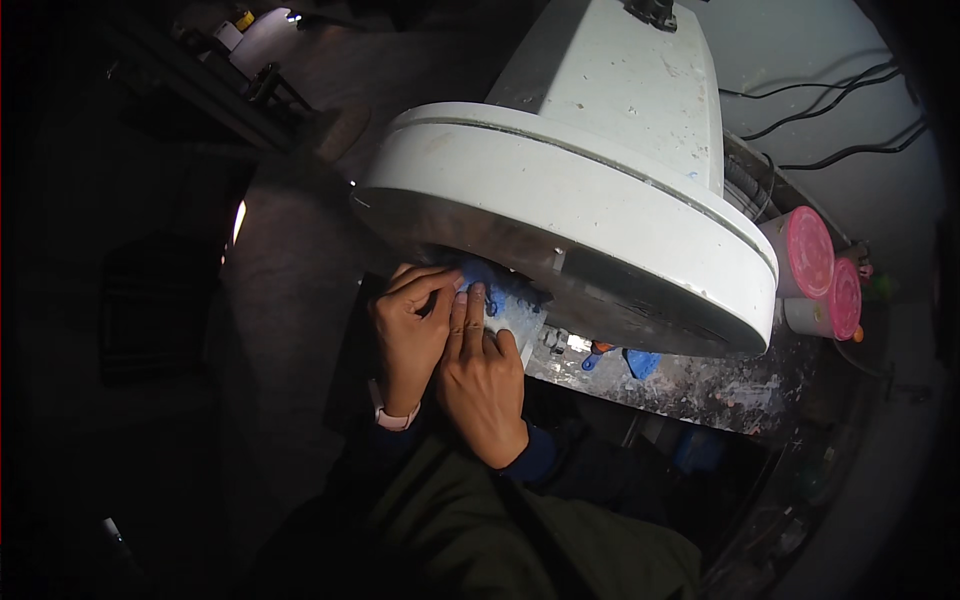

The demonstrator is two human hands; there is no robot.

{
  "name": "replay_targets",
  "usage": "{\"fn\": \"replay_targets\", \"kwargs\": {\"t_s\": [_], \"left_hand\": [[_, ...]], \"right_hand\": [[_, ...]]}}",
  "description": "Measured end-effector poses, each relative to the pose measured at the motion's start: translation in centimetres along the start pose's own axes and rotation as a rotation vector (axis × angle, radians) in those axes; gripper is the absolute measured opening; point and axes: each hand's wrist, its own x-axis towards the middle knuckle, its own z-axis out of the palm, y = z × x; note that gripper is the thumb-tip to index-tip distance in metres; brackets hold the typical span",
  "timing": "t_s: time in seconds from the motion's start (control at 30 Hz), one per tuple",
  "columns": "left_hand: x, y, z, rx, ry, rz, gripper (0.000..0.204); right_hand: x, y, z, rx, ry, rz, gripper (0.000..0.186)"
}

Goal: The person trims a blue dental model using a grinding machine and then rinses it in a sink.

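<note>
Both my hands work close together under the front rim of a big white machine head (560,175). My left hand (410,325), with a pale band on its wrist, is closed in a pinch at the left side of a blue piece (494,298); whatever sits between its fingertips is too small to make out. Beside it, my right hand (482,385) lies palm down, index and middle fingers stretched forward against the blue piece, the other fingers a little bent. A pale grey metal block (522,318) is under the blue piece. The machine's shadow hides the far side.
On the stained work table (700,385) to the right lie a blue scrap (641,362) and a small blue tool-like item (591,361). Pink-lidded tubs (808,252) stand farther right, by the wall with black cables (830,108). The machine head overhangs my hands.
</note>
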Motion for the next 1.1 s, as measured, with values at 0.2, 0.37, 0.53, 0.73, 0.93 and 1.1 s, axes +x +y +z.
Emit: {"fn": "replay_targets", "kwargs": {"t_s": [0.2, 0.37, 0.53, 0.73, 0.93, 1.1], "left_hand": [[-0.1, -0.2, -0.1, -0.021, 0.015, -0.04, 0.014], [0.0, 0.1, 0.1, 0.067, 0.064, 0.047, 0.012], [0.1, 0.0, -0.3, 0.169, 0.08, 0.099, 0.013], [0.2, 0.0, 0.2, 0.023, 0.109, -0.019, 0.012], [0.4, 0.0, 0.1, 0.004, 0.108, -0.024, 0.012], [0.6, -0.1, 0.0, 0.109, 0.102, 0.069, 0.012]], "right_hand": [[0.2, -0.5, -0.1, -0.074, -0.033, -0.002, 0.053], [0.2, -0.5, 0.0, -0.089, -0.044, 0.001, 0.053], [0.3, -0.7, -0.1, -0.094, -0.021, -0.015, 0.052], [0.4, -1.0, -0.3, -0.109, -0.05, -0.019, 0.05], [0.5, -1.2, -0.4, -0.15, -0.024, -0.032, 0.048], [0.5, -1.2, -0.4, -0.143, -0.059, -0.034, 0.047]]}}
